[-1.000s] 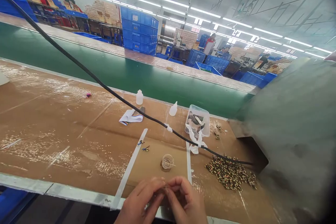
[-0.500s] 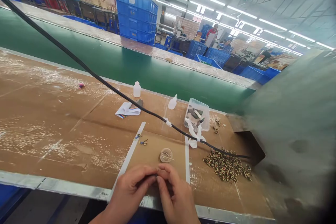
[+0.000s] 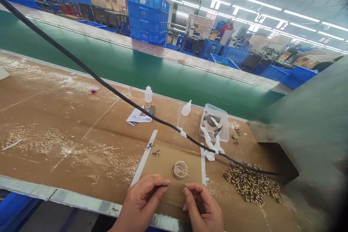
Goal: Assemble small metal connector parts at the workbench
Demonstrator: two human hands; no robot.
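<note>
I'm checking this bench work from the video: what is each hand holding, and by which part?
The left hand pinches a small dark piece by one end, its other end showing past the fingers; it is too small to identify. The right hand appears to hold nothing.

Cardboard-covered worktop point(image 3: 67, 152), metal strip point(image 3: 54, 196) along front edge. 2 white tape strips point(image 3: 144, 157) mark off patch near front edge; small clear cup point(image 3: 180, 169) sits inside, 2 tiny blue/gold pieces point(image 3: 156, 152) just by L strip. Toward back edge: upright white squeeze bottle point(image 3: 148, 94), tilted white bottle point(image 3: 186, 108), folded white ribbon point(image 3: 137, 116), clear plastic tub point(image 3: 213, 122). Front R: big heap of speckled beads point(image 3: 250, 185). Black cable point(image 3: 108, 92) runs across top, L to R.
</note>
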